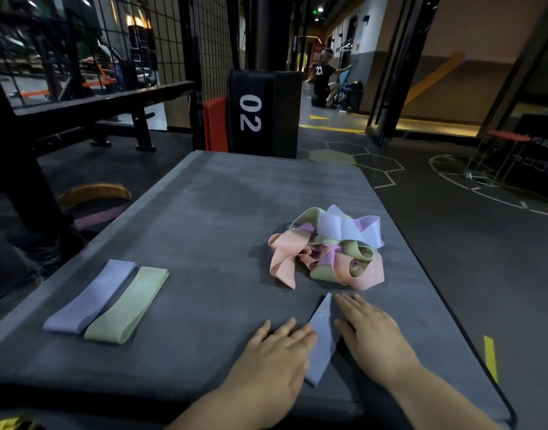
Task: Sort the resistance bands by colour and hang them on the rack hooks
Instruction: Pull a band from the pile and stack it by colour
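Observation:
A tangled heap of resistance bands [328,248] in pink, green, lilac and pale blue lies on the right half of a grey mat [204,212]. A pale blue band [322,339] lies flat near the front, between my two hands. My left hand [275,355] presses flat on its left edge, and my right hand [372,333] lies flat along its right side, fingers straight. At the left, a flat lilac-blue band [91,297] and a flat green band [128,305] lie side by side.
A black box marked 02 [263,114] and an orange pad [215,124] stand behind the mat. A black rack frame [21,169] and wire mesh rise at the left. A person sits far back by a doorway. Yellow tape [490,355] marks the floor at right.

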Motion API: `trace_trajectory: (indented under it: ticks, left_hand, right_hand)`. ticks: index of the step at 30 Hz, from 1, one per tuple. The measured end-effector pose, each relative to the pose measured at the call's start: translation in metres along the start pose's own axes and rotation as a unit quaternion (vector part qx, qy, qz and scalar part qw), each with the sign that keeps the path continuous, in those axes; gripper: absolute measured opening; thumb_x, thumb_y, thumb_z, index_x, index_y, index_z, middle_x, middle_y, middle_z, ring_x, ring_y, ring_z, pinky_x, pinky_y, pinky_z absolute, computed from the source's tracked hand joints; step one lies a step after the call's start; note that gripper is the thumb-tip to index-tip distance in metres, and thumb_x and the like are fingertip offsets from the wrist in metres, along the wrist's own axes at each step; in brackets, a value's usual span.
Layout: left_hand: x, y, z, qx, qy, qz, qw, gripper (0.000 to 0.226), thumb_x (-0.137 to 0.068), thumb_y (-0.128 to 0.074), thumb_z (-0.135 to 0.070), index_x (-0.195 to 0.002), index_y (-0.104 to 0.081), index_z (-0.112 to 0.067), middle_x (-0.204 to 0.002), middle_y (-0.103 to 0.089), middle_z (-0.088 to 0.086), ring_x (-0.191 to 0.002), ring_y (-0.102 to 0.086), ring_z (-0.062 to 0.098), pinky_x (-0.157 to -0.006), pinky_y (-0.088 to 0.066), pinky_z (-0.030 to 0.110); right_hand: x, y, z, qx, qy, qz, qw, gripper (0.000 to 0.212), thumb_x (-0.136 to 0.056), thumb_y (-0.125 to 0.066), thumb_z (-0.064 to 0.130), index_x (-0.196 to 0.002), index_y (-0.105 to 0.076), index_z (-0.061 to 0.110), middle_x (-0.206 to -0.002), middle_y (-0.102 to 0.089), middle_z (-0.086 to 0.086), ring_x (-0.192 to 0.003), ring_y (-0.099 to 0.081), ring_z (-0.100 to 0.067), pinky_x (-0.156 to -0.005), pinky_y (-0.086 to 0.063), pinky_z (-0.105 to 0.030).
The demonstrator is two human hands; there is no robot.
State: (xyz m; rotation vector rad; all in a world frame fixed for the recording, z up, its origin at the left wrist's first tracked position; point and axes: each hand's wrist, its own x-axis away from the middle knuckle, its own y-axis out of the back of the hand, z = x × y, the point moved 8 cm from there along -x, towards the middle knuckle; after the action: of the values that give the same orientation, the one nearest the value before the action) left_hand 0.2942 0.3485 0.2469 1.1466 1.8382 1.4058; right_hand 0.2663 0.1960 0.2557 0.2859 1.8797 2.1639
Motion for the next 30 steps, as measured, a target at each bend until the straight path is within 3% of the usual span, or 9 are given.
trace_trajectory:
  ticks: [3, 5, 6, 9, 12, 17, 20, 23, 30]
  left_hand:
    - [0.004, -0.004, 0.002, -0.009, 0.011, -0.014, 1.000, 0.081, -0.077, 0.002, -0.054, -0.153, -0.015, -0.031, -0.158, -0.004, -0.020, -0.147, -0.001, 0.004, -0.119, 0.005, 0.037]
    - [0.007, 0.001, 0.000, -0.012, 0.019, -0.011, 1.000, 0.064, -0.084, -0.022, -0.048, -0.141, -0.046, -0.031, -0.149, -0.036, -0.018, -0.137, -0.037, 0.006, -0.111, -0.035, 0.045]
    - [0.007, 0.003, -0.001, -0.023, 0.028, -0.026, 0.999, 0.059, -0.084, -0.027, -0.047, -0.136, -0.052, -0.033, -0.145, -0.042, -0.019, -0.132, -0.043, 0.004, -0.103, -0.045, 0.045]
    - [0.006, 0.005, -0.006, -0.056, 0.015, -0.040, 0.997, 0.062, -0.088, -0.018, -0.044, -0.149, -0.026, -0.035, -0.152, -0.009, -0.022, -0.141, -0.015, 0.000, -0.117, -0.020, 0.053]
    - [0.007, 0.002, -0.001, -0.029, 0.051, -0.013, 0.998, 0.060, -0.086, -0.026, -0.045, -0.142, -0.043, -0.033, -0.150, -0.027, -0.021, -0.137, -0.035, 0.004, -0.108, -0.034, 0.055]
    - [0.003, -0.012, 0.000, -0.037, 0.033, 0.012, 0.999, 0.089, -0.065, 0.013, -0.056, -0.151, 0.007, -0.037, -0.157, 0.014, -0.024, -0.145, 0.014, 0.004, -0.114, 0.016, 0.042]
    - [0.006, 0.002, 0.002, 0.037, 0.044, -0.045, 0.997, 0.093, -0.062, 0.003, -0.062, -0.150, -0.018, -0.040, -0.158, -0.003, -0.025, -0.146, 0.005, 0.003, -0.116, 0.011, 0.034]
    - [0.011, 0.021, 0.013, 0.166, 0.067, -0.158, 0.971, 0.063, -0.069, -0.027, -0.065, -0.110, -0.063, -0.033, -0.131, -0.049, -0.023, -0.125, -0.037, -0.001, -0.111, -0.027, 0.028]
    - [0.014, 0.034, 0.021, 0.098, 0.152, -0.144, 0.973, 0.021, -0.083, -0.060, -0.052, -0.084, -0.063, -0.031, -0.092, -0.048, -0.018, -0.099, -0.044, 0.001, -0.085, -0.031, 0.022]
  right_hand:
    - [0.004, -0.007, -0.001, 0.005, 0.001, 0.035, 0.999, 0.089, -0.080, 0.012, 0.075, -0.155, -0.008, 0.030, -0.161, -0.010, 0.014, -0.149, -0.003, -0.009, -0.119, -0.004, -0.028]
    - [0.005, -0.010, -0.002, 0.016, -0.001, 0.046, 0.999, 0.113, -0.060, 0.035, 0.077, -0.155, -0.004, 0.030, -0.161, -0.006, 0.015, -0.149, 0.001, -0.009, -0.119, -0.001, -0.029]
    - [0.005, -0.011, -0.003, 0.015, -0.004, 0.048, 0.999, 0.106, -0.065, 0.031, 0.074, -0.155, -0.003, 0.029, -0.161, -0.005, 0.014, -0.149, 0.002, -0.009, -0.120, 0.000, -0.030]
    - [0.006, -0.011, -0.002, 0.014, -0.014, 0.059, 0.998, 0.072, -0.091, 0.002, 0.062, -0.155, -0.002, 0.029, -0.162, -0.002, 0.013, -0.149, 0.005, -0.010, -0.120, 0.002, -0.032]
    - [0.006, -0.012, -0.001, 0.020, -0.020, 0.067, 0.997, 0.075, -0.089, 0.006, 0.065, -0.155, -0.002, 0.030, -0.161, 0.000, 0.014, -0.149, 0.007, -0.011, -0.120, 0.002, -0.034]
    - [0.004, -0.010, -0.002, 0.003, -0.035, 0.054, 0.998, 0.056, -0.102, -0.018, 0.050, -0.155, -0.007, 0.033, -0.161, -0.005, 0.015, -0.149, 0.004, -0.011, -0.121, 0.000, -0.035]
    - [0.002, -0.004, -0.006, -0.030, -0.041, 0.022, 0.998, 0.049, -0.103, -0.025, 0.046, -0.151, -0.022, 0.038, -0.157, -0.020, 0.018, -0.148, -0.008, -0.009, -0.119, -0.010, -0.034]
    - [-0.001, 0.007, -0.011, -0.057, -0.066, -0.023, 0.996, 0.040, -0.103, -0.031, 0.040, -0.142, -0.039, 0.045, -0.143, -0.038, 0.018, -0.137, -0.029, -0.011, -0.111, -0.023, -0.034]
    - [-0.005, 0.013, -0.015, -0.088, -0.112, -0.053, 0.988, 0.035, -0.100, -0.043, 0.031, -0.128, -0.056, 0.047, -0.119, -0.054, 0.011, -0.120, -0.041, -0.017, -0.099, -0.033, -0.034]
